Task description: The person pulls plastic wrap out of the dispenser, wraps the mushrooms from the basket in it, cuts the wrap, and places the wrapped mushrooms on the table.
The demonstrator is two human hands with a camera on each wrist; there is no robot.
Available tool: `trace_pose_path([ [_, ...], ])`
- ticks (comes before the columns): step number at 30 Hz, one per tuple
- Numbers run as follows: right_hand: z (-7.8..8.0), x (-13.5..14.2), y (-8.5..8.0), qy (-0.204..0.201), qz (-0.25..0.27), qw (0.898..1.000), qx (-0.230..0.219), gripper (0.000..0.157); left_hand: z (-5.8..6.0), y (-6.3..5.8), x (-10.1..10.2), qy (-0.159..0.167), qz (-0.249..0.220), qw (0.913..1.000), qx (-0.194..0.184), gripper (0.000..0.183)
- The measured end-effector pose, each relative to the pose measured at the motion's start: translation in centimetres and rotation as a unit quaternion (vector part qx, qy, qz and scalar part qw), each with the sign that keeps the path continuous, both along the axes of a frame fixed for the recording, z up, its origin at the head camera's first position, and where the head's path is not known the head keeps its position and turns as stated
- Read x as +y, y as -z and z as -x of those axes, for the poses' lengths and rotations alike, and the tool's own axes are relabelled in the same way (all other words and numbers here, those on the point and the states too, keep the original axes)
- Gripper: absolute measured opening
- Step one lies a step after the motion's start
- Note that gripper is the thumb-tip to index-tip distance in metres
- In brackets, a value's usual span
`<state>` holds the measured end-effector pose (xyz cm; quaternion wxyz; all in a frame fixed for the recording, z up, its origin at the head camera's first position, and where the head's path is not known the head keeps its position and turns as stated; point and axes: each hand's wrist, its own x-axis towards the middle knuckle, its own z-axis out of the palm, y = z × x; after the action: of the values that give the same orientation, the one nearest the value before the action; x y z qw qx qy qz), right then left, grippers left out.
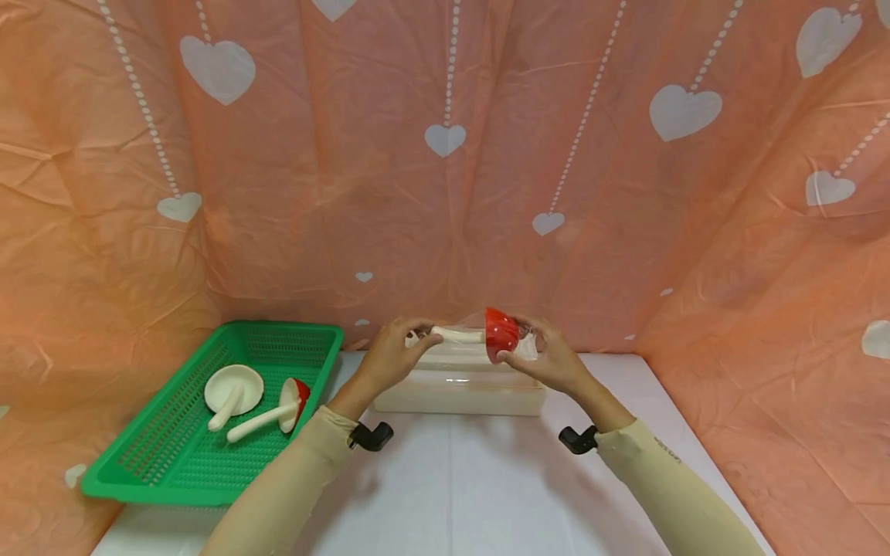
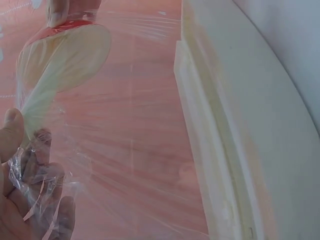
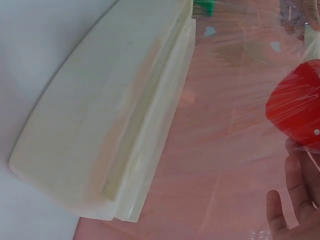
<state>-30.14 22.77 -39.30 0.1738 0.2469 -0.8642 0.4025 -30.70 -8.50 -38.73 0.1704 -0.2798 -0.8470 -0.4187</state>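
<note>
A toy mushroom with a white-dotted red cap [image 1: 502,333] and a white stem [image 1: 462,336] lies sideways between the hands, above a cream cling film dispenser [image 1: 459,398]. The left hand [image 1: 398,354] pinches the stem's end along with bunched clear film [image 2: 65,165]. At the other end, the right hand [image 1: 552,360] holds the cap between thumb and fingers. Clear film wraps over the cap [image 3: 295,107] in the right wrist view. From the mushroom, a stretched sheet of cling film [image 2: 130,125] runs toward the dispenser's edge in the left wrist view.
A green plastic basket [image 1: 167,494] stands at the left on the white table [image 1: 452,494]. Inside it lie a mushroom with its pale underside [image 1: 235,382] up and another red-capped mushroom [image 1: 288,405]. A pink curtain [image 1: 389,193] with white hearts hangs behind and at both sides.
</note>
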Motion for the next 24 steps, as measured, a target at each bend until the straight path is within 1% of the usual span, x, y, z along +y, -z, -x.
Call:
trace_pose_path([
  [6,0.2,0.0,-0.8,-0.007,0.010,1.000,0.014,0.071,0.2,-0.7,0.1,0.000,-0.001,0.9999,0.012,0.030],
  [12,0.4,0.0,-1.5,0.006,0.010,1.000,0.016,0.069,0.6,-1.4,0.2,0.005,-0.011,0.9998,0.018,0.031],
  [17,0.7,0.1,-1.9,0.009,0.015,1.000,0.020,0.068,0.7,-2.0,0.2,0.009,-0.015,0.9997,0.018,0.029],
  [24,0.6,0.1,-2.5,0.001,0.022,1.000,0.018,0.069,0.5,-2.6,0.3,0.011,-0.011,0.9997,0.019,0.030],
])
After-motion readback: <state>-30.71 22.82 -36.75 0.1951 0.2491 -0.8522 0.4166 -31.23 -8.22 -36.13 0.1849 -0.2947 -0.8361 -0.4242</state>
